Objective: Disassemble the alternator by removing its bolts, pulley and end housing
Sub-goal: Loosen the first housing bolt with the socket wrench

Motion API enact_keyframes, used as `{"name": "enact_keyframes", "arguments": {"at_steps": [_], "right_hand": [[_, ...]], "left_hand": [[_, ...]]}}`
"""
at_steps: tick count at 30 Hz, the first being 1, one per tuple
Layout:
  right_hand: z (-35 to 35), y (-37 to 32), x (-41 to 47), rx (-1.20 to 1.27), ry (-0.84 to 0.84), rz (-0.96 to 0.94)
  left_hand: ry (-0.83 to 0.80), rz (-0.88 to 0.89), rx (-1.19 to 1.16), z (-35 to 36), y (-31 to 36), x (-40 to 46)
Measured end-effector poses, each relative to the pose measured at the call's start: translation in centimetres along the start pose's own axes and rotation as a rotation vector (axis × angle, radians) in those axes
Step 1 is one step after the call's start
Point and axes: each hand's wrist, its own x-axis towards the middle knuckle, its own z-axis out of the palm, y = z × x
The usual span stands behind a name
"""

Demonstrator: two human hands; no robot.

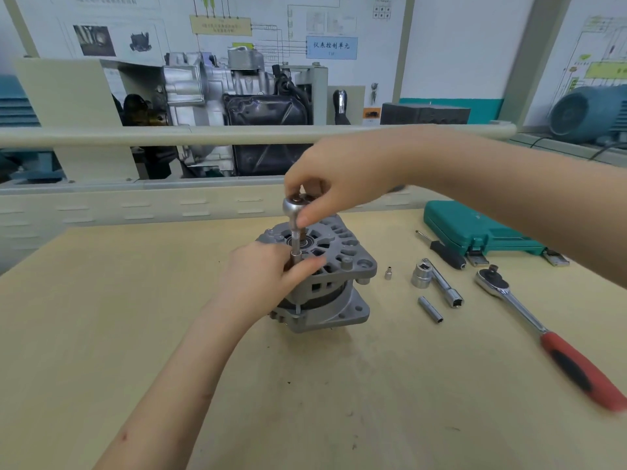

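From the head camera, the alternator (322,279) stands on end at the middle of the wooden workbench (135,334), its slotted end housing (334,247) facing up. A small ratchet with an extension (296,232) rises upright from the near edge of that housing, apparently seated on a through bolt, though the bolt head is hidden. The right hand (339,178) reaches in from the right, its fingers curled over the ratchet's round head, thumb pressed against its side. The left hand (268,276) pinches the base of the extension with thumb and fingertips while leaning against the alternator's left side.

The alternator looks like rigid cast metal, heavy enough to stay put but liable to tip on its narrow base under sideways torque. Its mounting ears and housing rim seem the best holds; the ribs look hard and sharp-edged.

Right of the alternator lie a small bit (388,274), loose sockets (420,274), a red-handled ratchet (543,334) and a green tool case (475,228).
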Motion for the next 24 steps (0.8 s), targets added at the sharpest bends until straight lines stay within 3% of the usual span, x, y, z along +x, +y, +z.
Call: {"name": "enact_keyframes", "arguments": {"at_steps": [4, 10, 17, 24], "right_hand": [[-0.3, -0.1, -0.5, 0.067, -0.033, -0.029], [0.5, -0.1, -0.1, 0.02, 0.01, 0.064], [-0.3, -0.3, -0.4, 0.069, -0.03, -0.065], [0.7, -0.5, 0.2, -0.037, 0.031, 0.054]], "left_hand": [[-0.013, 0.014, -0.03, 0.0, -0.2, 0.1], [0.114, 0.014, 0.05, 0.6, 0.3, -0.1], [-0.044, 0.031, -0.032, -0.2, -0.4, 0.0], [0.047, 0.025, -0.004, 0.4, 0.1, -0.2]]}}
